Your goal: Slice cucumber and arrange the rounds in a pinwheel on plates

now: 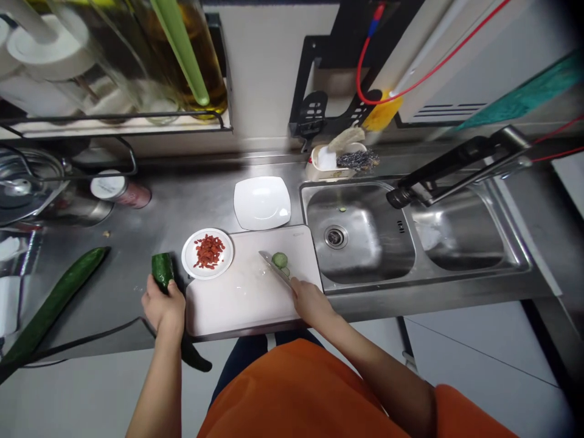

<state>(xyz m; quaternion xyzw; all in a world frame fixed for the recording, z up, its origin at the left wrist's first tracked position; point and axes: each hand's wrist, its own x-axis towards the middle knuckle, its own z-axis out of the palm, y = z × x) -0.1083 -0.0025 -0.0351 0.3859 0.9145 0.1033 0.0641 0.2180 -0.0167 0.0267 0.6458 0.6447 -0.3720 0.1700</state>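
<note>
My left hand (163, 302) is closed around a cut cucumber (163, 271) over the counter, left of the white cutting board (228, 310). The cucumber's far end shows above my fingers, and its curved tail sticks out below my wrist past the counter edge. In my right hand (311, 300) is a kitchen knife (276, 268), its blade low over the board's right half. A few thin cucumber slices (280, 260) lie beside the blade. Dried red berries fill the middle of a small white plate (186, 253) overlapping the board's upper left corner.
Behind the board sits a square white plate (262, 202). A double steel sink (360, 237) with a black faucet (438, 164) is on the right. Another whole cucumber (59, 304) lies at far left, near a lidded jar (132, 192). A rack (137, 125) of bottles hangs above.
</note>
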